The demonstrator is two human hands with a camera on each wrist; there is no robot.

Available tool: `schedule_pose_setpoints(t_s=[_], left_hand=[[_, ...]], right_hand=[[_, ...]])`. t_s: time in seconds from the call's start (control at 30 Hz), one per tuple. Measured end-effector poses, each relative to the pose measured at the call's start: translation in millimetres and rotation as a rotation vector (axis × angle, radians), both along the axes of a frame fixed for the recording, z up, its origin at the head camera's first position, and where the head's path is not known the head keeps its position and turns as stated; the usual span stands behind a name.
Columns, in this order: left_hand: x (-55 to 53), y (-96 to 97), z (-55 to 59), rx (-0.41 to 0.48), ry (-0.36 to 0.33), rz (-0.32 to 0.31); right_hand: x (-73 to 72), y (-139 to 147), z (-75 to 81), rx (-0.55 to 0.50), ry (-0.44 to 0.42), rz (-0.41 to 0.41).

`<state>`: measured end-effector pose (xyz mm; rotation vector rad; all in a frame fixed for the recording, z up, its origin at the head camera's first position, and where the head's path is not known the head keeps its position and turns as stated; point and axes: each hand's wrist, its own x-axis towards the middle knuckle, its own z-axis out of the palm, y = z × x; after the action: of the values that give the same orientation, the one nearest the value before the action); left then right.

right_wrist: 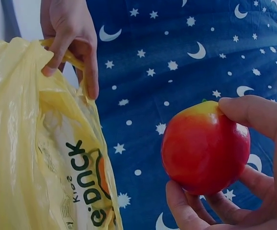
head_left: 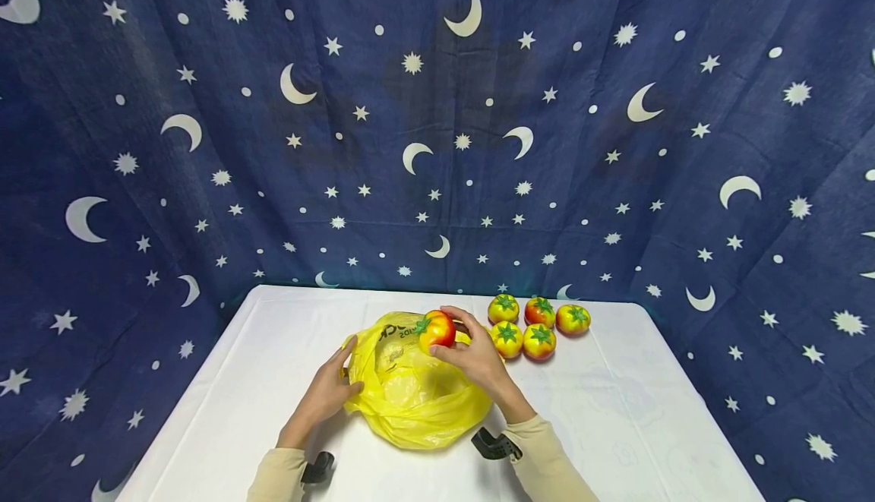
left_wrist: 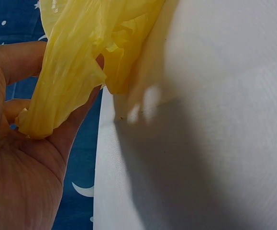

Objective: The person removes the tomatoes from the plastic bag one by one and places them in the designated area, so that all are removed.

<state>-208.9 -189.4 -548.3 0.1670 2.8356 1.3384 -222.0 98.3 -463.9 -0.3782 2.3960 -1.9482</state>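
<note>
A yellow plastic bag (head_left: 424, 418) stands on the white table with its mouth open upward. My left hand (head_left: 326, 389) holds the bag's left rim, the thumb outside and the fingers behind it; the left wrist view shows the crumpled yellow film (left_wrist: 66, 67) between them. Above the bag's mouth my right hand (head_left: 481, 358) grips a red-and-yellow tomato (head_left: 439, 330) with a green leafy top. Seen in the right wrist view, the tomato (right_wrist: 205, 148) sits between thumb and fingertips. What lies at the bottom of the bag is hard to make out.
Several similar yellow-red tomatoes (head_left: 539, 342) sit grouped at the back right of the white table (head_left: 615, 411). Behind the table hangs a dark blue curtain (head_left: 437, 107) with moons and stars. Black wrist mounts (head_left: 494, 443) stick out under the forearms.
</note>
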Motion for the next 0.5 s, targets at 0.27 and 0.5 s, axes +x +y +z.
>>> schedule_pose_setpoints(t_s=[0.27,0.5], left_hand=[[0.7,-0.6,-0.6,-0.005,0.002,0.004],[0.1,1.7,-0.7,-0.010,-0.005,0.006]], right_hand=[[1.1,12.9,-2.0,-0.027,-0.011,-0.024],[3.4,27.8,-3.4,-0.001,-0.038,-0.063]])
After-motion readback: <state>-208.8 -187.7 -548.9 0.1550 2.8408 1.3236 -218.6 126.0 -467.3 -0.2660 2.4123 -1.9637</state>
